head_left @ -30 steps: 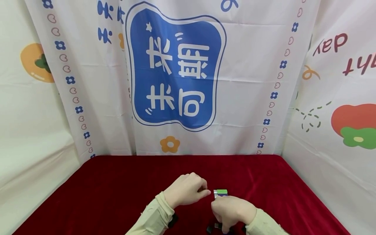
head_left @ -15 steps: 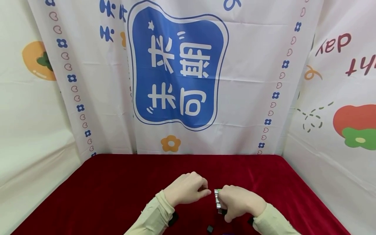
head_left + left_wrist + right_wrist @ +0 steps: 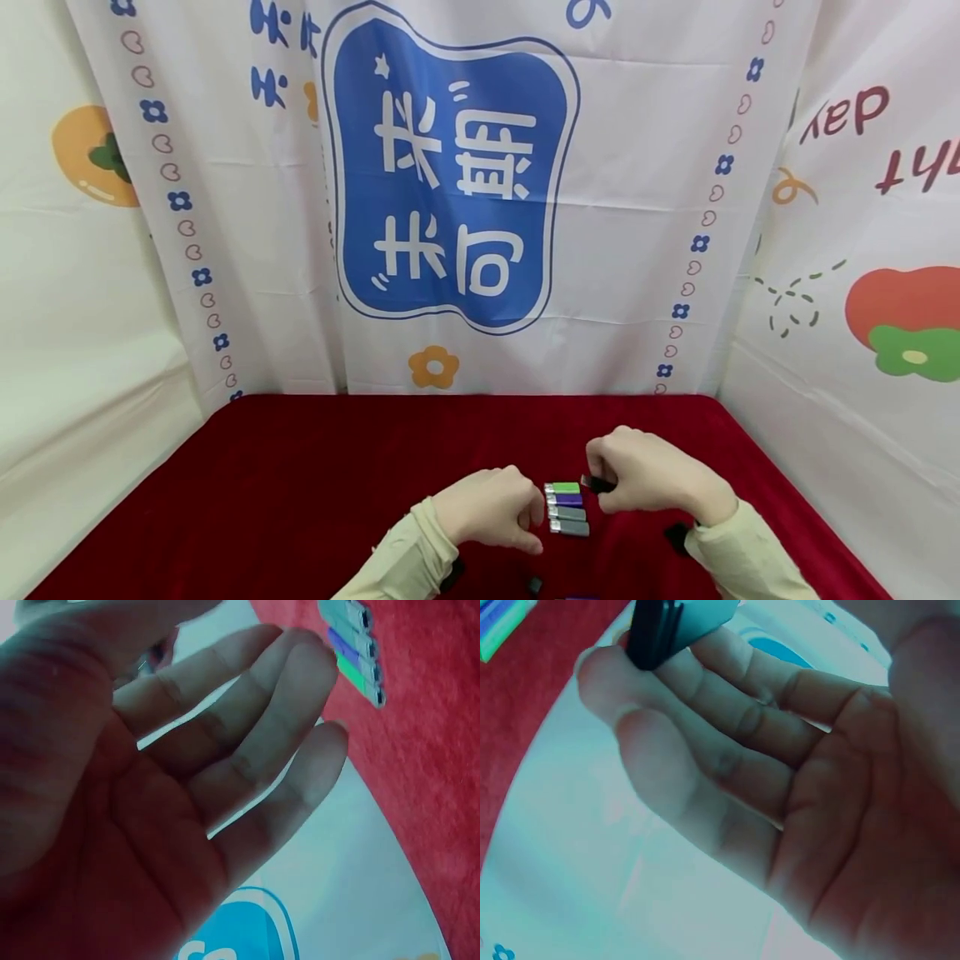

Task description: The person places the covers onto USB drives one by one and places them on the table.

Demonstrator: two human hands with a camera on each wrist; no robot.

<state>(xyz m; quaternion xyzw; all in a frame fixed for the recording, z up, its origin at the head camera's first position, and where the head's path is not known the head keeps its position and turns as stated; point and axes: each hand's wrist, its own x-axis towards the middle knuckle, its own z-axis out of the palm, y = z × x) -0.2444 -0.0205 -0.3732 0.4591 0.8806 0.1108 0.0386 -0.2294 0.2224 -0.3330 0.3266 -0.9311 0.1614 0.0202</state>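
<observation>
My right hand (image 3: 648, 473) pinches a black USB flash drive (image 3: 597, 483) by its body, the metal plug pointing left. In the right wrist view the black flash drive (image 3: 651, 634) shows at the fingertips. Just left of it, several flash drives lie side by side in a column: a green one (image 3: 566, 488) farthest, then a purple one (image 3: 567, 501), a grey one (image 3: 572, 514) and another grey one (image 3: 576, 528) nearest. Their metal plugs all face left. My left hand (image 3: 491, 508) hovers beside those plugs, fingers loosely bent and holding nothing; its bare palm (image 3: 150, 810) fills the left wrist view.
Dark red velvet cloth (image 3: 337, 467) covers the table. A small black block (image 3: 535, 586) lies near the front edge, and a purple piece (image 3: 581, 597) is cut off by the frame bottom. White printed curtains (image 3: 622, 250) hang behind and at both sides.
My right hand has moved from the front of the table over the column and off to its right, with the black flash drive now visible in it. My left hand has shifted slightly nearer.
</observation>
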